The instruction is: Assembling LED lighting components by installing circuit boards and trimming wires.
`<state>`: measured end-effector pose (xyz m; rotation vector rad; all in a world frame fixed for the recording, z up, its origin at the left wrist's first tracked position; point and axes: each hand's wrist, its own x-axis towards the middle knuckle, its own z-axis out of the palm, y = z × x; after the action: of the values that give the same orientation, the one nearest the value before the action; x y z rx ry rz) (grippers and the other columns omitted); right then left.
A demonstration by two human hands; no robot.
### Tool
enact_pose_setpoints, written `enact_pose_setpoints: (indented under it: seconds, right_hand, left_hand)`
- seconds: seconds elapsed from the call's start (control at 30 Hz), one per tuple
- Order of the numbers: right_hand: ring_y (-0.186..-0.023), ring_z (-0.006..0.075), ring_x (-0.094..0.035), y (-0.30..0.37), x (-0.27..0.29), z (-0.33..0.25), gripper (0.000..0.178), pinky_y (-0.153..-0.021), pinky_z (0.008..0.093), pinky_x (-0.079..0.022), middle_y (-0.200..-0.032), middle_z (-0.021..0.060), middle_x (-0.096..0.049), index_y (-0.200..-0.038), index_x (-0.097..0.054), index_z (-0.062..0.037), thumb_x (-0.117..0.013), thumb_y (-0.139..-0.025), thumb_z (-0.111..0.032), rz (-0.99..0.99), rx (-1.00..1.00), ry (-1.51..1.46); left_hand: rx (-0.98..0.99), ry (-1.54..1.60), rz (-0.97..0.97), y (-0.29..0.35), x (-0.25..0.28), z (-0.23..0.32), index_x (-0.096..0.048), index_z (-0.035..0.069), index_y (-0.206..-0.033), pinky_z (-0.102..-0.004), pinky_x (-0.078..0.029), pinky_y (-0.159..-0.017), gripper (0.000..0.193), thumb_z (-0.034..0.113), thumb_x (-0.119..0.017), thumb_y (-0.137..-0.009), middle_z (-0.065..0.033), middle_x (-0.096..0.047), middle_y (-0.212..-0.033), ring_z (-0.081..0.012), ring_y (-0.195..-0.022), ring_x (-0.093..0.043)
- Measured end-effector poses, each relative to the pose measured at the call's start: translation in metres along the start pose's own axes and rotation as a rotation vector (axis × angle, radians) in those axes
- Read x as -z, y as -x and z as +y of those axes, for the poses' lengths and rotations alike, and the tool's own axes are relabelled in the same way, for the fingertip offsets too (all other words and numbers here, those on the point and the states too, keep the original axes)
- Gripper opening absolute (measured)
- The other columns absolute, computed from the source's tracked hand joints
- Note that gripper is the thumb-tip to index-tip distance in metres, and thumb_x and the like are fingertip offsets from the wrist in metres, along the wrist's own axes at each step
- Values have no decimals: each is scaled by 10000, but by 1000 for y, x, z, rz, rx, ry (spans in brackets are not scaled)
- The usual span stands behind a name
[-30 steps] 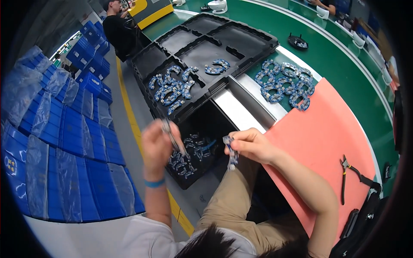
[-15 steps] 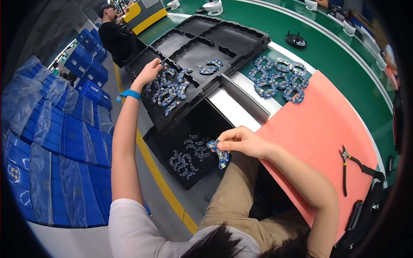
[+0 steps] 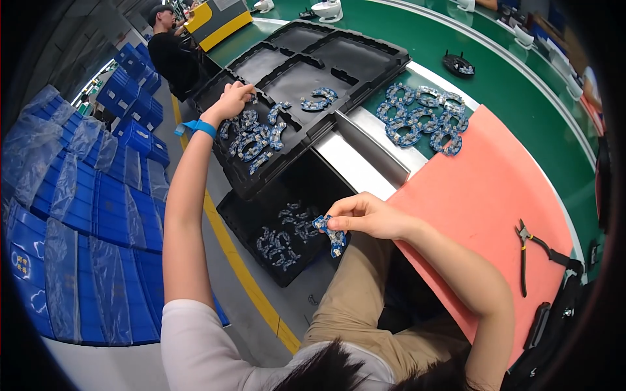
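Between the thumb and fingers of my right hand (image 3: 368,215) is a curved blue circuit board (image 3: 337,242), held over my lap. My left hand (image 3: 233,103) reaches over the near left compartment of a black tray (image 3: 280,171). Its fingers are bent and close together, with a small pale bit showing at their tips; what they hold is hidden. Just below that hand lies a heap of loose curved circuit boards (image 3: 251,144). A pair of similar boards (image 3: 318,100) rests in the neighbouring compartment.
Ring-shaped groups of boards (image 3: 424,118) lie on the green bench beside a pink mat (image 3: 479,195). Pliers (image 3: 523,260) sit on the mat. A lower black bin (image 3: 280,270) contains more boards. Blue crates (image 3: 117,260) stand left; a person in black (image 3: 173,58) is farther back.
My left hand has shifted slightly, its fingers now pointing more to the right over the heap. The right hand and its circuit board have barely moved, the board turning a little.
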<state>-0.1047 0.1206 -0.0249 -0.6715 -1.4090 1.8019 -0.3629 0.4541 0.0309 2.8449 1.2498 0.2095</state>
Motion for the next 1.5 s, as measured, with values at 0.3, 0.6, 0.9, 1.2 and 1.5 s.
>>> enact_pose_setpoints:
  seconds: [0.3,0.6,0.9,1.2,1.5]
  right_hand:
    - [-661,16,-480,-2,-5,-2,189,-582,187,-385,-760,-43,-591,-936,-643,-42,-611,-863,-213,1,29,49]
    - [-619,1,-526,-2,-14,4,144,-559,145,-417,-717,-19,-592,-851,-558,-23,-663,-812,-113,408,192,-58]
    - [-587,9,-506,-2,-23,1,103,-535,163,-410,-674,-23,-576,-846,-594,-17,-645,-818,-103,479,206,63]
    - [-673,50,-519,2,-15,-5,110,-592,195,-428,-756,5,-560,-879,-560,-18,-535,-890,-124,511,254,229]
    - [-589,54,-528,8,-14,-11,172,-520,195,-411,-665,7,-564,-817,-568,-10,-511,-897,-151,502,262,199]
  left_hand:
    - [-162,80,353,27,-2,17,-566,53,-938,-303,-433,-724,149,97,-609,-801,-92,-494,-884,-218,-793,-506]
    - [-204,867,-297,143,40,234,-644,8,-967,-184,-457,-565,177,56,-637,-797,-35,-602,-802,-65,-683,-586]
    - [51,963,-310,155,39,233,-625,-27,-878,-188,-481,-596,95,26,-620,-800,-55,-637,-741,-76,-655,-599]
    - [169,691,183,57,30,71,-652,-4,-914,-219,-451,-706,128,59,-587,-823,-31,-638,-785,-78,-746,-569]
    - [23,451,113,3,4,45,-650,28,-896,-256,-452,-687,119,80,-586,-811,-51,-640,-773,-102,-701,-553]
